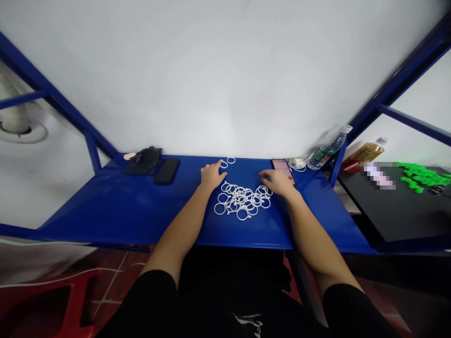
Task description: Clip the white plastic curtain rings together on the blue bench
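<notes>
A pile of several white plastic rings [243, 198], each with a small tab, lies on the blue tabletop [148, 211] between my forearms. Behind the pile, two more rings lie apart from it near the wall: a nearer ring [223, 165] and a farther ring [231, 160]. My left hand [211, 176] is at the pile's upper left, thumb and forefinger spread, with the forefinger's tip at the edge of the nearer ring. To the pile's upper right is my right hand [276, 181], its fingers loosely bent and a little apart, with nothing visible in them.
Beside my right hand lies a lit phone [283, 170], with a white cable [299, 164] and a clear bottle [329, 149] beyond it. A dark phone [167, 171] and a black pouch [145, 160] lie at left. Blue frame bars flank the table; green pieces [423, 176] lie far right.
</notes>
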